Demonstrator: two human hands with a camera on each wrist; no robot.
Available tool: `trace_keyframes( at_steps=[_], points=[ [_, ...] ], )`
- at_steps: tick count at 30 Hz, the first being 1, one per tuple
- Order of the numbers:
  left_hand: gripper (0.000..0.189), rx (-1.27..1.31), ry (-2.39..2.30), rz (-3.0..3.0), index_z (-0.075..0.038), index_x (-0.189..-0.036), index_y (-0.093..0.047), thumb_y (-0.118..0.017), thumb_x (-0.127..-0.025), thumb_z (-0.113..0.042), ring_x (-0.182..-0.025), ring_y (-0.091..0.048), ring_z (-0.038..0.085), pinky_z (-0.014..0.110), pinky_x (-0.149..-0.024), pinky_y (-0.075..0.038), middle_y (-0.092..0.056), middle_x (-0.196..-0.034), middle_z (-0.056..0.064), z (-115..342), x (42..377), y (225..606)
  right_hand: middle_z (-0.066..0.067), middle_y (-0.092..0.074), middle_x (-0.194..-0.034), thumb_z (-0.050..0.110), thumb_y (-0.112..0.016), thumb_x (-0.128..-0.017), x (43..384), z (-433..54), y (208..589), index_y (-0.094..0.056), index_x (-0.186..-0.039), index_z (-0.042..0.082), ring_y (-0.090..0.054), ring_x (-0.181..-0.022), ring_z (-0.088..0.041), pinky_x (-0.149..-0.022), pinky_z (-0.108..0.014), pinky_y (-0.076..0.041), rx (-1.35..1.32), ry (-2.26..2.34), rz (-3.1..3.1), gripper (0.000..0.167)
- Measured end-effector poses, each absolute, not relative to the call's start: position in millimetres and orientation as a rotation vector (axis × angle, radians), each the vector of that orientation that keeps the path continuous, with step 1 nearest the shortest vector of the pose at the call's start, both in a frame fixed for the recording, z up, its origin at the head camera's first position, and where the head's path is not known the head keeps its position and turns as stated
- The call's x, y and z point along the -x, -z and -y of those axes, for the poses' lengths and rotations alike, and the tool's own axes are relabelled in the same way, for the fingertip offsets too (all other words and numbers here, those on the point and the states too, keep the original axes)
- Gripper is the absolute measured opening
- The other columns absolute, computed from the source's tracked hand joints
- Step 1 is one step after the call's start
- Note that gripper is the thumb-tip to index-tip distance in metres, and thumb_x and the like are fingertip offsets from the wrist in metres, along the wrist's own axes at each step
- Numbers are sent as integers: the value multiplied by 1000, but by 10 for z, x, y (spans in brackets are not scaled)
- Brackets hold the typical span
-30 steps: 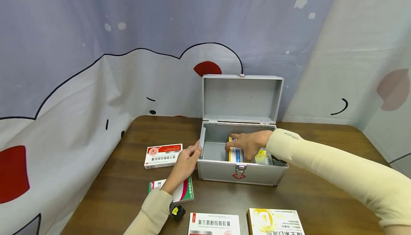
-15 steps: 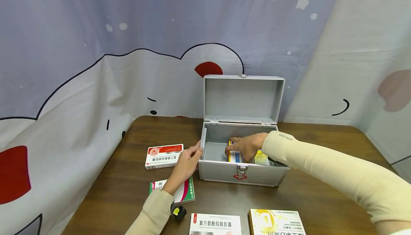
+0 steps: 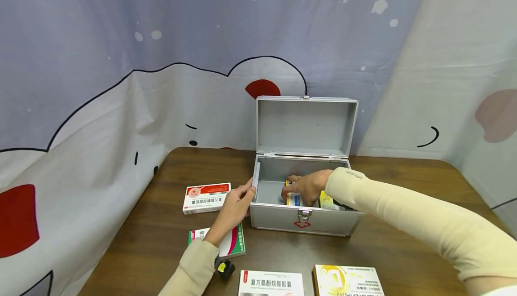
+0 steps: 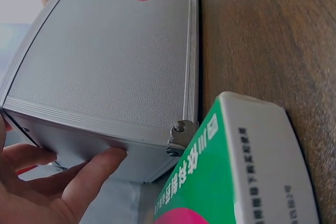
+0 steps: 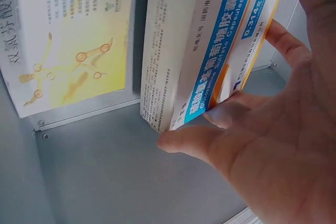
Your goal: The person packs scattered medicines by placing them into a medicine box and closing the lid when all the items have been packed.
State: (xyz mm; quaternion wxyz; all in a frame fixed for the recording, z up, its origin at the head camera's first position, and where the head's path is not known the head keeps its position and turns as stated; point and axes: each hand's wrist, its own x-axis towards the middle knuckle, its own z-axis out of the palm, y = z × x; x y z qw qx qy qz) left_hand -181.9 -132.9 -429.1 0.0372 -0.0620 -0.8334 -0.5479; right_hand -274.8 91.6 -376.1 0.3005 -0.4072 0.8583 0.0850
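An aluminium first-aid case point(image 3: 278, 218) with a red cross stands with its lid point(image 3: 303, 127) raised. Inside it, my right hand point(image 3: 308, 188) holds a white, blue and orange box of glucosamine capsules point(image 5: 220, 51) between thumb and fingers. Beside that box, a yellow and white medicine box point(image 5: 79, 40) stands at the case's right end. My left hand point(image 3: 237, 202) touches the outside of the case's left wall, thumb and fingers against the metal near the rim. A green and white medicine box point(image 4: 205, 166) lies just below that hand, partly covered by the wrist.
A red and white capsule box point(image 3: 206, 198) lies left of the case. Toward the front edge lie another white capsule box point(image 3: 270, 282) and a yellow and white box point(image 3: 349, 280). A patterned curtain point(image 3: 181, 103) hangs behind the wooden table point(image 3: 133, 251).
My right hand has moved slightly left and lower into the case with the capsule box. My left hand stays at the case's left wall.
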Motion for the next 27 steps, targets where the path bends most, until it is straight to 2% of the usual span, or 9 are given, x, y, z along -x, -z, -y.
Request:
trace_keyframes(
  at_steps=[3, 9, 16, 19, 23, 27],
  points=[
    [46, 182, 1684, 2567, -15, -135, -47, -46, -95, -35, -46, -50, 15, 29, -45, -49, -58, -120, 8, 1327, 1815, 4298, -11, -19, -146, 3, -66, -73, 2736, -891, 3798, -43, -125, 37, -37, -117, -28, -84, -44, -44, 1087, -229, -2285, 67],
    [47, 193, 1700, 2571, -15, -136, -46, -45, -95, -37, -58, -53, 14, 29, -47, -51, -56, -124, 8, 1314, 1805, 4301, -11, -19, -145, 0, -66, -75, 2712, -884, 3859, -41, -126, 36, -41, -110, -28, -77, -36, -46, 1054, -237, -2310, 68],
    [47, 179, 1694, 2554, -14, -135, -47, -46, -94, -37, -67, -56, 15, 28, -47, -51, -56, -125, 10, 1322, 1815, 4302, -11, -19, -145, -1, -65, -76, 2722, -895, 3859, -42, -125, 37, -43, -108, -30, -78, -39, -47, 1054, -206, -2308, 66],
    [47, 163, 1701, 2554, -15, -135, -47, -47, -94, -38, -66, -56, 14, 29, -47, -52, -56, -125, 9, 1329, 1820, 4305, -13, -17, -147, 0, -64, -77, 2721, -903, 3849, -42, -128, 37, -41, -115, -31, -84, -45, -45, 1054, -199, -2301, 67],
    [46, 155, 1713, 2550, -16, -134, -48, -47, -94, -38, -66, -57, 15, 31, -48, -52, -56, -124, 10, 1328, 1818, 4293, -15, -15, -149, 1, -64, -77, 2700, -910, 3792, -40, -134, 36, -31, -127, -34, -92, -55, -39, 1044, -166, -2298, 70],
    [46, 148, 1711, 2563, -17, -135, -47, -47, -94, -38, -66, -56, 15, 31, -48, -52, -56, -126, 10, 1325, 1806, 4284, -16, -20, -147, 8, -69, -75, 2660, -918, 3660, -42, -134, 33, -25, -132, -32, -92, -51, -40, 1061, -167, -2322, 69]
  ],
)
